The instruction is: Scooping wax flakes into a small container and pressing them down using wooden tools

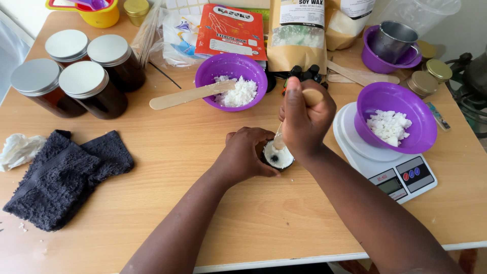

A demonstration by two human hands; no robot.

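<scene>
Small dark jar of white wax sits on the table near the front edge, gripped by the left hand. Right hand, directly above, pinches a wooden stick nearly upright into it.

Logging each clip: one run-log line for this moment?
left hand: steadies small wax-filled tin | right hand: presses flat wooden stick into it

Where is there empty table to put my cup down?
Bare wood lies in front of the dark towel and along the near edge, left of the left hand. The back is crowded: jars, purple bowl, bags, and the scale at right.
</scene>
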